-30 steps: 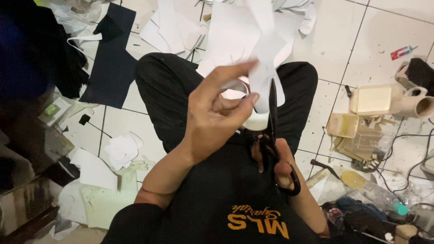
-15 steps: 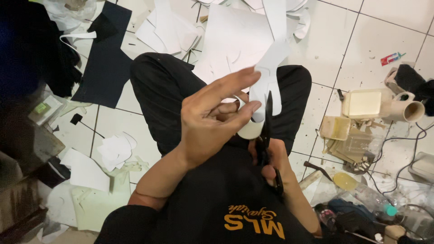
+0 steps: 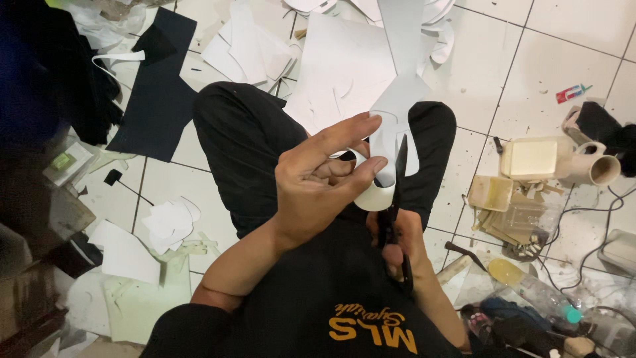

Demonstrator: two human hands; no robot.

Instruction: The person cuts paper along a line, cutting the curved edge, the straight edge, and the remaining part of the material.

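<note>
At the far left we see a flat black sheet of card or foam (image 3: 159, 86) lying on the white tiled floor (image 3: 563, 46), with white paper offcuts (image 3: 169, 222) scattered nearer to us, dropped where they fell clear of our lap. Moving right, our left hand (image 3: 318, 185) is raised over our crossed legs in black trousers (image 3: 245, 146), its forefinger stretched out and its thumb and other fingers pinched on the lower edge of a long white cut-out strip of thin sheet material (image 3: 394, 113); we hold it up and taut like this so the blades can bite without the sheet folding. The strip runs away from us towards the far side, above a large white sheet (image 3: 338, 73) lying on the floor beyond our knees. Just right of the left hand, our right hand (image 3: 397, 245) sits lower and nearer to our body, fingers closed through the handles of a pair of black scissors (image 3: 396, 199), which point away from us with their blades standing in a slit in the strip's near end; we cannot tell how far the blades are parted. Further right, well apart from the hands, a cream plastic box (image 3: 530, 159), a beige mug lying on its side (image 3: 596, 169) and a clear plastic bottle (image 3: 536, 288) lie within reach on the floor.
</note>
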